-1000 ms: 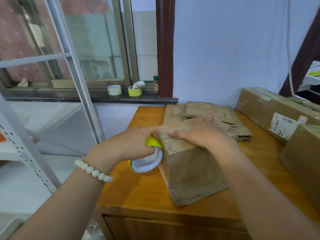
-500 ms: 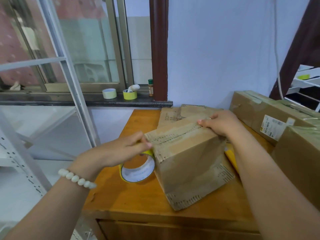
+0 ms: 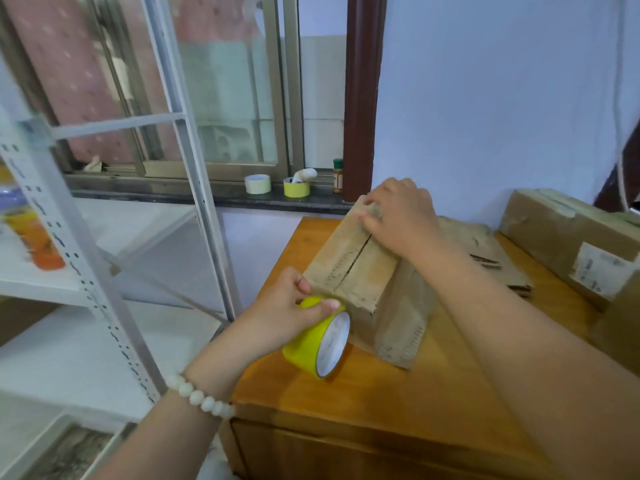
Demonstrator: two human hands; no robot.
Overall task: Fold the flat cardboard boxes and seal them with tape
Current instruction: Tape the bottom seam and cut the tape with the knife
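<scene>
A folded brown cardboard box (image 3: 360,271) stands tilted on the wooden table (image 3: 398,403), its two top flaps meeting at a dark seam that faces me. My right hand (image 3: 398,216) lies on the far end of the flaps, fingers spread over the seam. My left hand (image 3: 291,313) grips a yellow tape roll (image 3: 318,341) at the near end of the box, thumb across its top, just below the seam. A stack of flat cardboard boxes (image 3: 485,251) lies behind the box.
Sealed brown boxes (image 3: 571,244) line the table's right side. A white metal shelving rack (image 3: 104,271) stands to the left, close to the table edge. Two tape rolls (image 3: 277,185) and a small bottle (image 3: 337,174) sit on the window sill.
The box has turned so its seam runs toward me. My right hand slid to the far end of the flaps. My left hand with the tape roll shifted to the near end.
</scene>
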